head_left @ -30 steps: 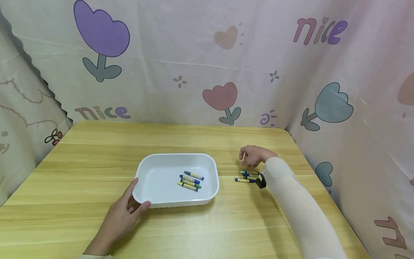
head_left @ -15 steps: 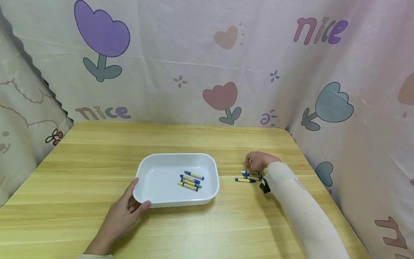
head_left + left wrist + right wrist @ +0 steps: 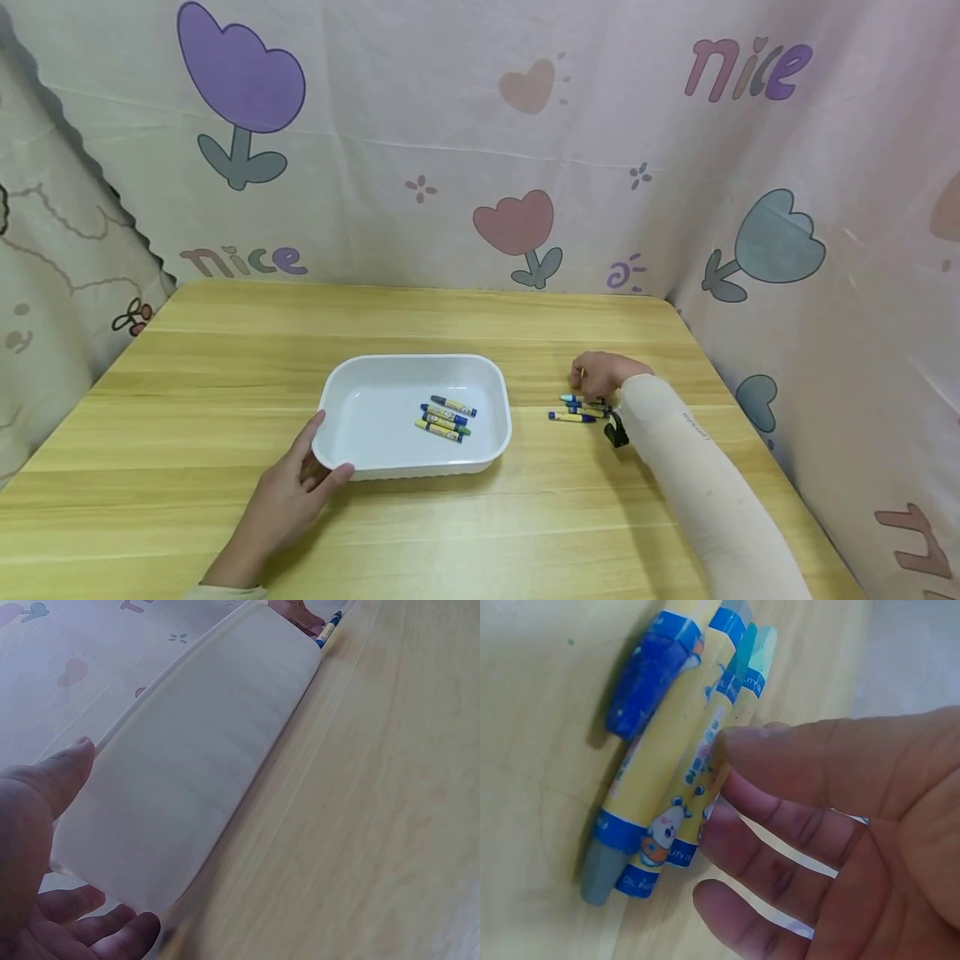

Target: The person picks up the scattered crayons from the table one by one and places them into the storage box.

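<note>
Shallow white rounded-rectangle tray, prob. plastic [image 3: 356,429] (landmark), is being held at its near L corner by L hand [image 3: 285,492]; corner is being gripped btwn thumb (near side) & fingers (L end). Inside tray, toward its R end, four slim yellow-wrapped, blue-banded crayons [image 3: 446,422] are being contained, roughly side by side.

R of tray, on yellow wood-grain table [image 3: 450,542], a bunch of loose crayons, same wrapping [image 3: 649,780], is being worked by R hand [image 3: 603,373]. Crayon w/ dark blue tip [image 3: 570,417] is being left at the near edge of bunch, its plain end toward tray. R thumb & fingertips are being brought together at crayon w/ pale mint tip [image 3: 751,681], far side of bunch; whether it's being pinched can't be told, contact partly hidden.

Technique (judgement): one barrel should be being taken at mid-length, thumb vs. index + middle; neighbours shouldn't be being rolled, so a straight-up lift is being preferred. Wax tip is best being avoided, smearing likely. L grip should be being applied lightly, lest tray be shoved.
</note>
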